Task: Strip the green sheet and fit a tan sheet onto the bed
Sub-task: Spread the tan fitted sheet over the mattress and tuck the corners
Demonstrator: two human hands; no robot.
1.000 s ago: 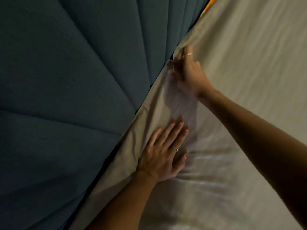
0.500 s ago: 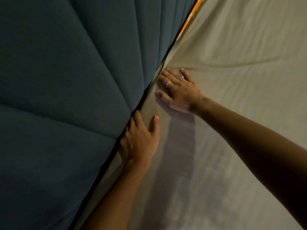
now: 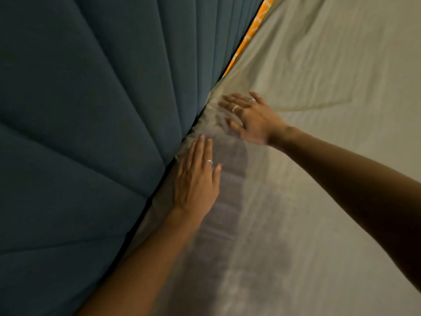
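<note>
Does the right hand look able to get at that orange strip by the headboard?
Probably yes: the right hand lies flat on the tan sheet, and nothing lies between it and the orange strip farther along the headboard.

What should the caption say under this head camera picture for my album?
Left hand and right hand press the tan sheet flat beside the blue headboard.
</note>
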